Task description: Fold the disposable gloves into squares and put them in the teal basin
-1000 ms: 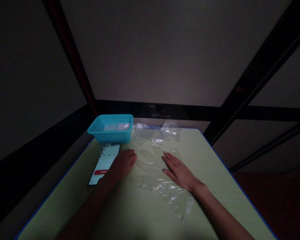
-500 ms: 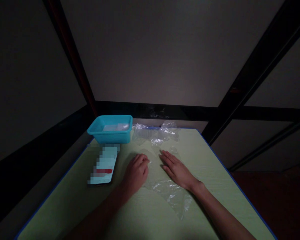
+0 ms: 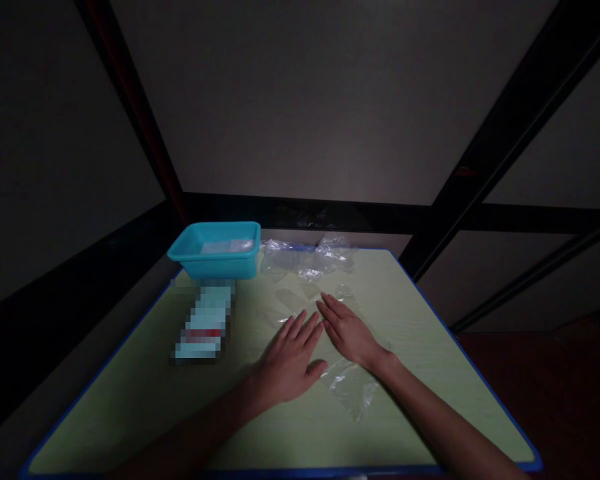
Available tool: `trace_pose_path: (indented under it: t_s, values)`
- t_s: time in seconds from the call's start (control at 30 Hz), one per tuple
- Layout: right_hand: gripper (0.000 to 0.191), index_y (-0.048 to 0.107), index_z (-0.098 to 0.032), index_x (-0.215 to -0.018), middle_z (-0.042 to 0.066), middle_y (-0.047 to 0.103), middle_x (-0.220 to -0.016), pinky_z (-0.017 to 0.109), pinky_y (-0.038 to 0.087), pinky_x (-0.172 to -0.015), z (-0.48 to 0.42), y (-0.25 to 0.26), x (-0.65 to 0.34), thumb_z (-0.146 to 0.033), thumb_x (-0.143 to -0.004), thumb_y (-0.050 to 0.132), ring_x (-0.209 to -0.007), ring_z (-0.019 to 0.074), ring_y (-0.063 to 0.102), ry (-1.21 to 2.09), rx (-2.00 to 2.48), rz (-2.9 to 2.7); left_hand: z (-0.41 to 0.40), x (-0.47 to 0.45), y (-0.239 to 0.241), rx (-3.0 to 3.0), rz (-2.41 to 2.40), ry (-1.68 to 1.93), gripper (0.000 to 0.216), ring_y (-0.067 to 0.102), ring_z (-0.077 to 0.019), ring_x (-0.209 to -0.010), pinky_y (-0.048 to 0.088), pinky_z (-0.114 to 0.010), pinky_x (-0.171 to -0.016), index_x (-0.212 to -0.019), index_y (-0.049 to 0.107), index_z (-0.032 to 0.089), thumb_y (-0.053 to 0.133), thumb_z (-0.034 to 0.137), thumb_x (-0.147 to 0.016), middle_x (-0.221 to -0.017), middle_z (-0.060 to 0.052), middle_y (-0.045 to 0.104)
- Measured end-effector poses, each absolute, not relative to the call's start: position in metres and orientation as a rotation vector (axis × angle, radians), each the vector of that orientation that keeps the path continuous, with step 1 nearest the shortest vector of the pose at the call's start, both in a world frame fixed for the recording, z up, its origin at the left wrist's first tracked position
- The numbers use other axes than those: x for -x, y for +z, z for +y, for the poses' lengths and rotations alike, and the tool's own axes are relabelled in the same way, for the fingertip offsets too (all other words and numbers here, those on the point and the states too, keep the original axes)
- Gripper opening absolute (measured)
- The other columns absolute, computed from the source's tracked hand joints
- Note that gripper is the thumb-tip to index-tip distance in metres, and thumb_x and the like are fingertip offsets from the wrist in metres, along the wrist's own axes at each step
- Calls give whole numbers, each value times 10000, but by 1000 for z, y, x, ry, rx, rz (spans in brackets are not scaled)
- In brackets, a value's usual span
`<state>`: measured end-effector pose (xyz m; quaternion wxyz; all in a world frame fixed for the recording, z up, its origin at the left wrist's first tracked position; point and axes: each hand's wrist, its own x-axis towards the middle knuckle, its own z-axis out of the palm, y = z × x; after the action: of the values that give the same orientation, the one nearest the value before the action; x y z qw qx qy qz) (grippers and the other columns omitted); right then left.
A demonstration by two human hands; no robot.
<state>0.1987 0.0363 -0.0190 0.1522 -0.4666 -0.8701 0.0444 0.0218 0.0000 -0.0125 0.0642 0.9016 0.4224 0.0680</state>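
Near the far left corner of the green surface (image 3: 130, 400), a phone (image 3: 203, 322) lies just before a teal tub (image 3: 213, 252), with crumpled plastic bags (image 3: 305, 257) along the far edge. At the middle, the left hand (image 3: 290, 357) and right hand (image 3: 347, 329) press flat, fingers outstretched, on a clear plastic bag (image 3: 350, 390).

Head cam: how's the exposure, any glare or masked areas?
Head view is dim, corners near black; only the green table is lit. Faint glare on the clear plastic bag under the flat left hand and right hand; its edges barely show. The phone screen is pixelated.
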Motion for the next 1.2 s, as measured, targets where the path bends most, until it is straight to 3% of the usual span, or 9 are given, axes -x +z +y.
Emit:
trace_pose_path:
  t_s: [0.2,0.63,0.93,1.07,1.2]
  values:
    - [493,369,-85,-1347,176,278,-1429,452,274,-1065,36,-23,-209,-335,-923,342,-1328,260,236,80,1356,-2544,0,-18,-13,-2723,1250,181,670,87,-299,-1359,155,-468,-1088,-1392,264,168,460,479,-833,-1487,-73,175]
    - [662,266,-175,-1401,121,208,-1463,487,238,-1063,39,-17,-231,-571,-874,321,-1344,276,168,111,1443,-2576,-1,-17,-18,-2705,1268,213,698,67,-333,-1354,165,-544,-1067,-1402,243,228,515,465,-805,-1486,-40,186]
    - [757,72,-218,-1435,137,195,-1467,576,201,-1035,54,-22,-262,-590,-846,367,-1347,292,142,29,1578,-2436,2,-12,-13,-2703,1186,179,701,103,-312,-1355,166,-537,-1064,-1395,260,242,544,445,-787,-1480,-65,186]
    - [746,117,-174,-1433,158,215,-1458,580,191,-1040,54,-16,-270,-552,-853,393,-1343,303,155,36,1628,-2398,5,-1,-8,-2699,1145,83,714,94,-304,-1358,126,-542,-1066,-1398,246,246,553,429,-781,-1483,-57,175]
    - [615,225,-178,-1406,139,316,-1427,541,234,-1049,52,-6,-267,-419,-878,426,-1316,271,273,50,1546,-2396,15,18,0,-2725,1036,47,713,117,-296,-1356,103,-551,-1063,-1384,276,248,569,440,-763,-1476,-60,211]
